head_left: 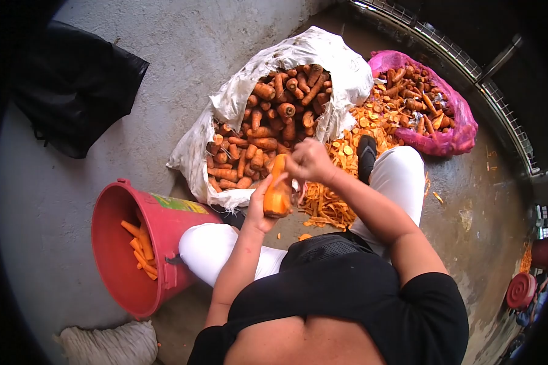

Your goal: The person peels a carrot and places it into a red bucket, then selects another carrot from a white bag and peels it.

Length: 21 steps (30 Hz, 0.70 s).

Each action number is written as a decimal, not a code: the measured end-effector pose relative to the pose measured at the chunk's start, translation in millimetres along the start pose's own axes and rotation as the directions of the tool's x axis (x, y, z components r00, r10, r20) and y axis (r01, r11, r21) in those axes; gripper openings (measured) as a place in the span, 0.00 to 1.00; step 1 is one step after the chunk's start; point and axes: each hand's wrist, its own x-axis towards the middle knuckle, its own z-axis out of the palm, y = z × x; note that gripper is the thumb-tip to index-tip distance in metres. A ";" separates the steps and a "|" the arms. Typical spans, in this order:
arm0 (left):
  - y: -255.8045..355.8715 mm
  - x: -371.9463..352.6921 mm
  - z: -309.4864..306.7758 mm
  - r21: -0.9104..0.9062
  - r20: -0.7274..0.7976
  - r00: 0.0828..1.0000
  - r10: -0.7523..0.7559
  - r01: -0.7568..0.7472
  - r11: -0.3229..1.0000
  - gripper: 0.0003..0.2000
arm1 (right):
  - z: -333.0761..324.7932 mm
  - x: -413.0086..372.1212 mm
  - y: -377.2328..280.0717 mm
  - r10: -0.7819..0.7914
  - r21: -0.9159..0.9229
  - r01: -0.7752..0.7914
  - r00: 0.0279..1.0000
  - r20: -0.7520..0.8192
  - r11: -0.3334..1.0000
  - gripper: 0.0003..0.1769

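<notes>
My left hand [261,205] is wrapped round a thick, partly peeled carrot [277,198], its cut end facing me. Just above and to the right, my right hand [310,161] is closed in a fist close to the carrot; whatever it grips is blurred and hidden. Beyond both hands lies a white sack [341,58], opened wide and full of unpeeled carrots [265,143]. A heap of orange peelings and cut slices [329,204] covers the floor to the right of the sack.
A red bucket [186,228] lies tipped on its side at my left, with several peeled carrots [141,248] inside. A pink sack [463,131] of carrot scraps stands at the far right. Black plastic [73,85] and a pale sack [109,345] lie at left.
</notes>
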 end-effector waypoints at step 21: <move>-9.9 3.9 -11.6 -0.147 -0.171 0.980 -0.098 0.073 0.986 0.19 | -26.7 0.6 -48.6 -0.124 0.071 0.117 0.987 0.099 0.991 0.20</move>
